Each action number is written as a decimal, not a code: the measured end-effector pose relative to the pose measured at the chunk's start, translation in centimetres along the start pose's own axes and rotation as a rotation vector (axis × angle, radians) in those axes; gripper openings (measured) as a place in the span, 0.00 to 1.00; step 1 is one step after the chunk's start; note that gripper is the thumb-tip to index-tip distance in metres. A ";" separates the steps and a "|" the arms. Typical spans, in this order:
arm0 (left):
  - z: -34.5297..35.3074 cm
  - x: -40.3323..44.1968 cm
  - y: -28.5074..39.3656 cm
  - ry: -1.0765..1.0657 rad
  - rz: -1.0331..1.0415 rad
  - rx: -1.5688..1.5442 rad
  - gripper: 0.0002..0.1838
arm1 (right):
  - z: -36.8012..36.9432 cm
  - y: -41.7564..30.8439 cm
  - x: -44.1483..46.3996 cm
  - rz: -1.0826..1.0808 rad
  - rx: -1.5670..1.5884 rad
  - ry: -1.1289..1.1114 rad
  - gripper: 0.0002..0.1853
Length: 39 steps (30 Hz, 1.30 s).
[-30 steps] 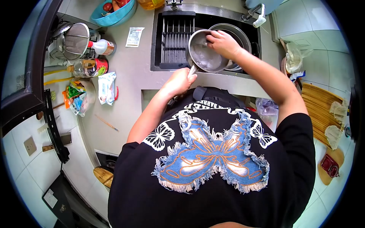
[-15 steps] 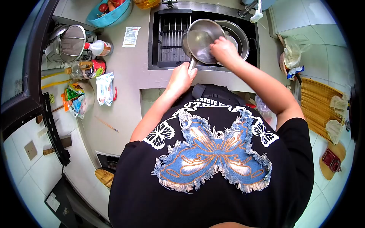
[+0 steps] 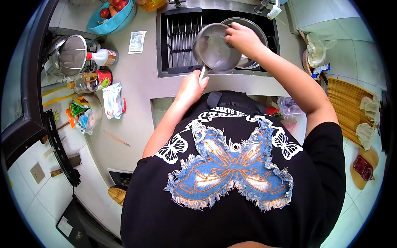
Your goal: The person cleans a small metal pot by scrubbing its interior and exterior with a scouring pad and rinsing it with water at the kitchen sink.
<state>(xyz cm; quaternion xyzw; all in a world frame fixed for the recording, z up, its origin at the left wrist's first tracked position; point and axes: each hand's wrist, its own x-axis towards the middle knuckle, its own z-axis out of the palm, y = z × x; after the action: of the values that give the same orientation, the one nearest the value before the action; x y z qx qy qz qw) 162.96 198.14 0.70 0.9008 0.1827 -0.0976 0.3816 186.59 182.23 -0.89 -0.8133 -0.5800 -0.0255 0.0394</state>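
Note:
My left hand (image 3: 192, 87) is wrapped round the handle of a metal saucepan (image 3: 215, 51), which is held tilted over the sink (image 3: 163, 66) with its inside facing me. At the pan's upper right rim is my right hand (image 3: 244, 39), its fingers bent inward; whatever they hold is hidden. A larger metal pot (image 3: 261, 33) stands in the sink behind my right hand and is partly covered by it. To the left of the saucepan, a black drying rack (image 3: 184, 37) spans the sink.
A blue basket (image 3: 113, 22) of vegetables stands at the back left. Bottles (image 3: 105, 57), a strainer (image 3: 74, 56) and a white packet (image 3: 113, 101) lie along the left counter. The faucet (image 3: 273, 11) is at the back right, with a bamboo mat (image 3: 351, 109) at the right.
My right hand has moved from low inside the saucepan up to its upper right rim. The saucepan's tilt has changed slightly, with my left hand still on its handle. The whole view has shifted a little.

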 end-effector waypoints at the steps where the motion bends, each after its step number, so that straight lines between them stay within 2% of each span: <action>1: -0.3 0.2 0.0 -0.040 -0.071 -0.025 0.17 | 0.3 -0.3 0.5 -0.187 -0.205 0.212 0.07; 2: -0.6 0.2 0.0 -0.040 -0.069 -0.025 0.17 | 0.7 -0.9 0.7 -0.221 -0.206 0.219 0.09; 5: -1.0 -0.4 -0.1 -0.039 -0.017 -0.008 0.18 | 4.7 -3.7 0.3 0.010 -0.108 -0.035 0.08; 8: -0.2 -0.5 -0.5 -0.036 -0.013 -0.055 0.19 | 4.5 -7.1 0.6 0.352 0.330 -0.384 0.12; 10: -0.5 -0.8 0.5 -0.122 -0.087 -0.084 0.18 | 3.8 -8.7 1.2 0.401 0.640 -0.430 0.14; 11: -0.2 -1.1 0.3 -0.120 -0.044 -0.067 0.18 | 3.8 -8.9 2.5 0.371 0.721 -0.414 0.16; 12: 0.0 -1.3 0.2 -0.120 -0.001 -0.049 0.18 | 2.7 -9.0 4.2 0.375 0.664 -0.417 0.15; 14: -0.2 -1.7 0.5 -0.123 0.007 -0.019 0.18 | 4.3 -7.4 6.5 1.105 1.855 -0.081 0.13; 16: -0.8 -1.6 0.8 -0.116 -0.060 -0.118 0.18 | 0.8 -5.5 6.4 1.212 1.772 0.121 0.10; 17: -0.7 -1.5 0.3 -0.050 0.026 -0.072 0.17 | 3.0 -4.5 5.9 0.999 1.409 0.057 0.13; 18: -1.2 -1.4 0.8 -0.047 0.027 -0.069 0.17 | 3.4 -4.9 4.5 0.683 0.866 0.113 0.11; 20: -2.5 -1.4 2.2 -0.181 -0.215 -0.364 0.16 | 4.8 -6.0 3.3 0.453 0.293 0.238 0.08; 21: -2.6 -1.5 2.3 -0.171 -0.181 -0.398 0.15 | 3.8 -7.1 3.0 0.458 0.199 0.170 0.07; 22: -2.6 -1.5 2.2 -0.172 -0.179 -0.397 0.15 | 3.5 -7.7 2.6 0.515 0.268 0.078 0.09; 24: -2.8 -1.3 1.9 -0.246 -0.250 -0.459 0.15 | 3.1 -7.5 2.5 0.309 0.539 -0.279 0.16; 25: -2.9 -1.4 2.1 -0.249 -0.247 -0.455 0.15 | 2.8 -8.6 2.4 0.279 0.796 -0.169 0.23; 26: -2.9 -1.5 2.5 -0.258 -0.235 -0.419 0.15 | 2.6 -9.2 2.5 0.145 0.784 -0.020 0.17; 28: -2.5 -1.8 2.9 -0.276 -0.222 -0.383 0.14 | 3.6 -8.9 3.7 0.083 0.660 0.143 0.11; 30: -2.2 -1.9 2.9 -0.287 -0.235 -0.406 0.14 | 3.9 -7.6 4.3 0.161 0.320 0.131 0.09; 32: -1.6 -1.8 1.6 -0.298 -0.259 -0.449 0.14 | 3.5 -6.6 3.3 0.332 0.205 -0.018 0.10; 34: -1.4 -1.4 1.4 -0.315 -0.271 -0.498 0.14 | 2.2 -6.8 2.1 0.459 0.263 -0.303 0.10; 36: -1.3 -1.6 1.5 -0.317 -0.241 -0.505 0.14 | 2.8 -7.8 1.0 0.424 0.417 -0.390 0.11; 37: -1.3 -1.3 1.0 -0.323 -0.234 -0.365 0.15 | 2.4 -8.1 1.1 0.376 0.502 -0.450 0.12; 38: -0.9 -1.4 0.4 -0.324 -0.233 -0.364 0.15 | 2.1 -8.5 1.6 0.326 0.587 -0.506 0.13; 39: -0.3 -1.4 -0.2 -0.223 -0.064 -0.170 0.16 | 2.7 -8.6 2.7 0.421 0.861 -0.447 0.16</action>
<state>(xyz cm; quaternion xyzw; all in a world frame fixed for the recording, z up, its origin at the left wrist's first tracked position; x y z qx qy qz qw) 161.61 198.15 1.23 0.8425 0.1754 -0.1932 0.4712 179.32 187.81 -3.02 -0.8080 -0.3563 0.3973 0.2495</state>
